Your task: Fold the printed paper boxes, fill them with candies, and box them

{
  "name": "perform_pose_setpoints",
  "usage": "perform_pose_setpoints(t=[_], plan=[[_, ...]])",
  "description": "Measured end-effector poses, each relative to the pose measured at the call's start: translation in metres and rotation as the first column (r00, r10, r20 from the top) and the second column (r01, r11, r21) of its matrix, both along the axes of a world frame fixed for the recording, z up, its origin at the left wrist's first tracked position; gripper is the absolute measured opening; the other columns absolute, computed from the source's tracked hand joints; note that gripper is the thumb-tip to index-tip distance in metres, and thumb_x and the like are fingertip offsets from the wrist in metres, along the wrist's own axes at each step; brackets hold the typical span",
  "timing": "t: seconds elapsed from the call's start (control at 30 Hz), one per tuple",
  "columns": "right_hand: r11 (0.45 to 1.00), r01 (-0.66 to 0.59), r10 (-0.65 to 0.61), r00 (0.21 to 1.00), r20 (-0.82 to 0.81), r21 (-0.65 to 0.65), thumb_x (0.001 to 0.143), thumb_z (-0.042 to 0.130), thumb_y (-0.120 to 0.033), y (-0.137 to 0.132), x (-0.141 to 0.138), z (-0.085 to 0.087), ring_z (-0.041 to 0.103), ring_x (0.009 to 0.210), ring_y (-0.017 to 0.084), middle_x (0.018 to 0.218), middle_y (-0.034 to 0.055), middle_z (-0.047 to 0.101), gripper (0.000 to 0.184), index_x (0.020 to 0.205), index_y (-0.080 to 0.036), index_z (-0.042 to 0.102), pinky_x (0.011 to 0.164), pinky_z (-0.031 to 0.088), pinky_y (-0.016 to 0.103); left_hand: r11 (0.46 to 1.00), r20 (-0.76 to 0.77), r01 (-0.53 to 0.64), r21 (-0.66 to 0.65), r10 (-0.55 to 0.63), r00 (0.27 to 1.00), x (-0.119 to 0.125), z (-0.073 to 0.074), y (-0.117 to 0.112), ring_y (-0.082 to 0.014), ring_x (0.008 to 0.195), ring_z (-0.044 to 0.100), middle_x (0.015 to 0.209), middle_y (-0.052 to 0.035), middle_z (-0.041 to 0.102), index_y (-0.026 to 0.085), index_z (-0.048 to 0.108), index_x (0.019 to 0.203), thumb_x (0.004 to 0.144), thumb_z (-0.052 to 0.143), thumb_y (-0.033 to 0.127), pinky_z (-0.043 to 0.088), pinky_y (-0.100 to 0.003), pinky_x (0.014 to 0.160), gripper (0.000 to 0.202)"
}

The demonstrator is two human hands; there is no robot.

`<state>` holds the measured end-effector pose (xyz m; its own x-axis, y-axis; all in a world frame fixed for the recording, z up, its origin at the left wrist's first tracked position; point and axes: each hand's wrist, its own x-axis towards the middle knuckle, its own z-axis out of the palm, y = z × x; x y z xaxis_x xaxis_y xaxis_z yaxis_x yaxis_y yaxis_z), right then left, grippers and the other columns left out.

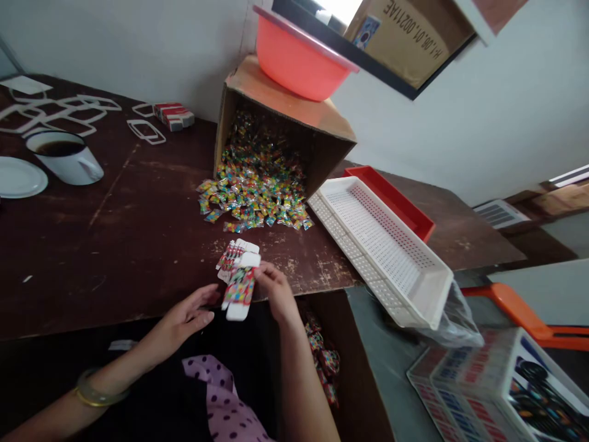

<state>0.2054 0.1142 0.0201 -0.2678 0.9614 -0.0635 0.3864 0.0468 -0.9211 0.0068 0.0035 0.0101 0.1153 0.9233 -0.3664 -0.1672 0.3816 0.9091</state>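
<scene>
In my right hand [275, 290] I hold a small printed candy box [240, 285], its white end flaps standing out at top and bottom. My left hand [191, 312] is just left of that box, fingers apart and holding nothing. Behind the box, several more flat printed boxes [229, 255] lie on the table near its front edge. Farther back, small clear packets of colourful candy [262, 196] spill out of a cardboard carton [334, 123] lying on its side.
A white perforated basket [391, 242] and a red tray [396, 202] sit to the right. On the left are an enamel mug [69, 162] of dark liquid and a white plate [21, 178]. A pink basin [299, 58] tops the carton. Below the table edge, an open box holds filled packs [327, 362].
</scene>
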Motion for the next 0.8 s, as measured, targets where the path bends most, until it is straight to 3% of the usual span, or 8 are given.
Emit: perform_pose_setpoints(t=[0.13, 0.2, 0.27, 0.37, 0.47, 0.63, 0.73, 0.8], plan=[[0.977, -0.099, 0.106, 0.994, -0.025, 0.187, 0.086, 0.062, -0.028, -0.059, -0.027, 0.005, 0.054, 0.116, 0.024, 0.127, 0.0110, 0.056, 0.019, 0.103, -0.021, 0.065, 0.096, 0.049, 0.039, 0.978, 0.148, 0.032, -0.205, -0.002, 0.989, 0.005, 0.011, -0.007, -0.0308, 0.094, 0.066, 0.091, -0.0041, 0.077, 0.020, 0.070, 0.100, 0.068, 0.079, 0.046, 0.049, -0.044, 0.093, 0.042], [0.913, -0.191, 0.175, 0.982, 0.077, 0.361, 0.086, 0.061, -0.022, -0.074, -0.032, 0.007, 0.042, 0.129, 0.027, 0.137, 0.0093, 0.050, 0.035, 0.121, -0.028, 0.062, 0.107, 0.038, 0.049, 0.954, 0.166, 0.035, -0.297, 0.016, 0.986, 0.004, 0.016, -0.012, -0.0285, 0.083, 0.066, 0.078, -0.0019, 0.075, 0.019, 0.071, 0.091, 0.062, 0.082, 0.043, 0.050, -0.042, 0.085, 0.039], [0.861, -0.303, 0.268, 0.953, 0.143, 0.409, 0.085, 0.058, -0.015, -0.079, -0.029, 0.011, 0.038, 0.133, 0.027, 0.138, 0.0063, 0.051, 0.038, 0.119, -0.030, 0.063, 0.112, 0.030, 0.052, 0.943, 0.134, 0.051, -0.329, -0.007, 0.991, 0.003, 0.020, -0.016, -0.0258, 0.075, 0.064, 0.071, -0.0009, 0.073, 0.018, 0.071, 0.082, 0.057, 0.083, 0.037, 0.049, -0.039, 0.078, 0.034], [0.857, -0.428, 0.424, 0.902, 0.080, 0.288, 0.078, 0.060, -0.009, -0.077, -0.020, 0.022, 0.041, 0.132, 0.024, 0.137, 0.0047, 0.052, 0.025, 0.097, -0.024, 0.068, 0.111, 0.033, 0.045, 0.942, 0.106, 0.096, -0.321, -0.065, 0.992, 0.004, 0.021, -0.021, -0.0205, 0.065, 0.057, 0.063, 0.0017, 0.066, 0.018, 0.069, 0.074, 0.057, 0.080, 0.031, 0.045, -0.034, 0.066, 0.024], [0.832, -0.534, 0.533, 0.844, 0.051, 0.149, 0.077, 0.073, -0.021, -0.069, -0.014, 0.032, 0.039, 0.136, 0.026, 0.144, 0.0048, 0.048, 0.012, 0.087, -0.022, 0.068, 0.113, 0.031, 0.045, 0.955, 0.096, 0.091, -0.284, -0.066, 0.993, 0.004, 0.022, -0.021, -0.0184, 0.067, 0.054, 0.067, 0.0036, 0.063, 0.019, 0.069, 0.079, 0.060, 0.077, 0.029, 0.043, -0.030, 0.065, 0.023], [0.687, -0.726, 0.710, 0.671, -0.214, 0.004, 0.084, 0.071, -0.033, -0.054, -0.010, 0.031, 0.059, 0.113, 0.018, 0.121, 0.0056, 0.062, 0.013, 0.086, -0.020, 0.072, 0.101, 0.045, 0.034, 0.912, 0.007, 0.401, -0.090, -0.402, 0.916, -0.004, 0.030, -0.013, -0.0216, 0.076, 0.057, 0.079, 0.0012, 0.069, 0.020, 0.071, 0.087, 0.065, 0.079, 0.034, 0.047, -0.030, 0.070, 0.028], [0.731, -0.682, 0.654, 0.702, -0.282, -0.003, 0.084, 0.071, -0.034, -0.053, -0.008, 0.026, 0.059, 0.110, 0.017, 0.116, 0.0056, 0.060, 0.016, 0.086, -0.019, 0.073, 0.102, 0.044, 0.032, 0.940, -0.088, 0.337, -0.056, -0.341, 0.936, -0.004, 0.029, -0.014, -0.0207, 0.072, 0.059, 0.074, 0.0016, 0.069, 0.019, 0.068, 0.080, 0.067, 0.080, 0.038, 0.047, -0.029, 0.069, 0.025], [0.778, -0.629, 0.598, 0.743, -0.302, -0.006, 0.087, 0.069, -0.035, -0.055, -0.007, 0.024, 0.059, 0.110, 0.017, 0.117, 0.0061, 0.059, 0.017, 0.087, -0.019, 0.072, 0.102, 0.044, 0.033, 0.949, -0.009, 0.307, -0.070, -0.309, 0.951, -0.003, 0.024, -0.017, -0.0212, 0.070, 0.061, 0.074, -0.0003, 0.070, 0.019, 0.068, 0.082, 0.070, 0.077, 0.047, 0.049, -0.030, 0.068, 0.031]])
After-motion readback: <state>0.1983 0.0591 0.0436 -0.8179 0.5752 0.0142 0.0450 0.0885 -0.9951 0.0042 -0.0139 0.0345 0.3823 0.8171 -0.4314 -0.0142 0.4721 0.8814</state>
